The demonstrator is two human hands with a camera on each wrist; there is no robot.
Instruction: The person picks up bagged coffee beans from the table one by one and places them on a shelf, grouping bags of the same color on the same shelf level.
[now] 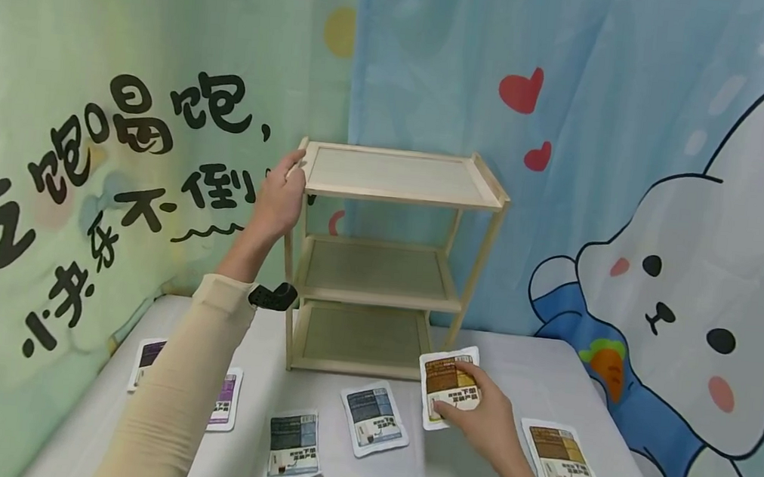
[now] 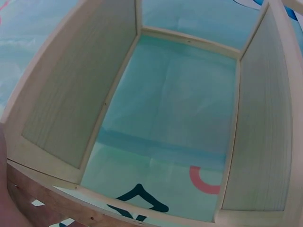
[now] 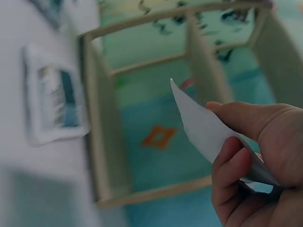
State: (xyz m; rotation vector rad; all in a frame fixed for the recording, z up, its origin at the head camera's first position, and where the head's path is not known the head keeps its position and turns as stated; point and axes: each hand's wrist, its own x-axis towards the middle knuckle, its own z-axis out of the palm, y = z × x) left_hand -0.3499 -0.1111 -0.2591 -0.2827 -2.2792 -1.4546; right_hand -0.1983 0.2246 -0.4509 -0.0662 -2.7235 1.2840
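Note:
A small wooden shelf rack [image 1: 386, 195] with three tiers stands at the back of the table. My left hand [image 1: 281, 193] grips the left edge of its top tier; in the left wrist view only a sliver of that hand [image 2: 9, 208] shows at the lower left. A flat white pouch with a brown and yellow label [image 1: 449, 377] is pinched by my right hand [image 1: 485, 414], just in front of the rack's lower right corner. From the right wrist view, the pouch's plain pale back [image 3: 203, 127] shows between thumb and curled fingers.
Two pouches with blue-grey labels [image 1: 375, 418] [image 1: 294, 447] lie mid-table. Another brown-labelled pouch [image 1: 563, 459] is at the right. Purple-labelled pouches [image 1: 224, 400] lie at the left, partly behind my left sleeve. A printed curtain [image 1: 438, 62] hangs behind the rack.

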